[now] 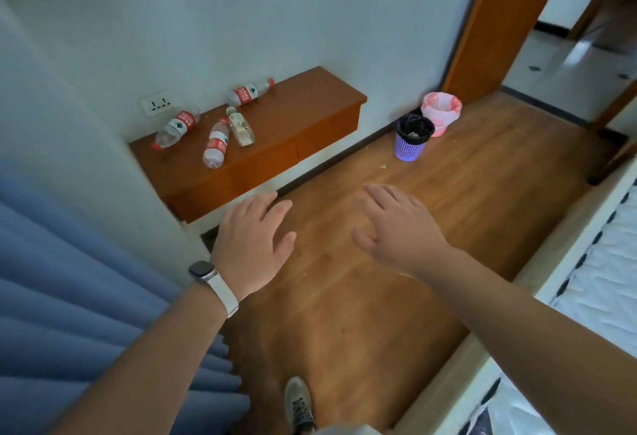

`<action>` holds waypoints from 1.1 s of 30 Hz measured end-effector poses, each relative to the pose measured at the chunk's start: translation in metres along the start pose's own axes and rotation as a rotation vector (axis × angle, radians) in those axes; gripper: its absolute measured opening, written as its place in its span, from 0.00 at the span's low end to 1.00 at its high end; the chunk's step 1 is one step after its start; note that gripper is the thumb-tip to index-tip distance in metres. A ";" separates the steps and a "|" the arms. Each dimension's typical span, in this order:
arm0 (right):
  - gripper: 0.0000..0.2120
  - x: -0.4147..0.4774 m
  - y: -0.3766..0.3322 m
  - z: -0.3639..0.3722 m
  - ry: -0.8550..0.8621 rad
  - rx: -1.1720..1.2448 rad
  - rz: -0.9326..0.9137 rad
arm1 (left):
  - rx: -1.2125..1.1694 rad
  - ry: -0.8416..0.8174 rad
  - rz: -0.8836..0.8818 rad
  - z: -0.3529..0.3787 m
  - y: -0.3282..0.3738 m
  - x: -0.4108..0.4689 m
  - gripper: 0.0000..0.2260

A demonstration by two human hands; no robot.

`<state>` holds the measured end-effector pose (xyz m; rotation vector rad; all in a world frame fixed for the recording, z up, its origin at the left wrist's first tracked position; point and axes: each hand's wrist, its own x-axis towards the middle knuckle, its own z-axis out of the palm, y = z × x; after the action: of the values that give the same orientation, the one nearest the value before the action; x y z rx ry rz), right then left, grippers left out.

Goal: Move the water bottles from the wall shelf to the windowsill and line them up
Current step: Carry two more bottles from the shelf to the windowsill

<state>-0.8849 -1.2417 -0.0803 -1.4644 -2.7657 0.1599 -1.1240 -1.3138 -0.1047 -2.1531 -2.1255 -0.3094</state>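
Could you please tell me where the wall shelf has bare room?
The brown wooden wall shelf is bare on its right half, toward the purple bin. Its left half is crowded with four plastic bottles lying down, near the white socket.

Purple bin [412,143] beside pink bin [442,112]; blue curtain [69,279].

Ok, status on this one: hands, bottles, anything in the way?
Left hand and right hand open, empty, over the floor. Four bottles lying down on the wall shelf. Nothing between hands and shelf.
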 end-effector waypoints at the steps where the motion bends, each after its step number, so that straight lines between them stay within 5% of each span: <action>1: 0.29 0.015 -0.008 -0.001 0.002 -0.006 0.002 | -0.012 0.000 -0.002 0.000 -0.014 0.007 0.24; 14: 0.29 0.129 -0.098 -0.008 -0.015 -0.042 -0.073 | -0.031 0.019 -0.069 -0.003 -0.153 0.035 0.23; 33: 0.29 0.264 -0.085 0.019 0.000 -0.046 -0.226 | 0.036 0.023 -0.283 0.023 -0.202 0.095 0.23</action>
<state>-1.1051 -1.0728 -0.1021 -1.1464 -2.9259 0.0948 -1.3231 -1.2119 -0.1208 -1.8182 -2.4027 -0.3129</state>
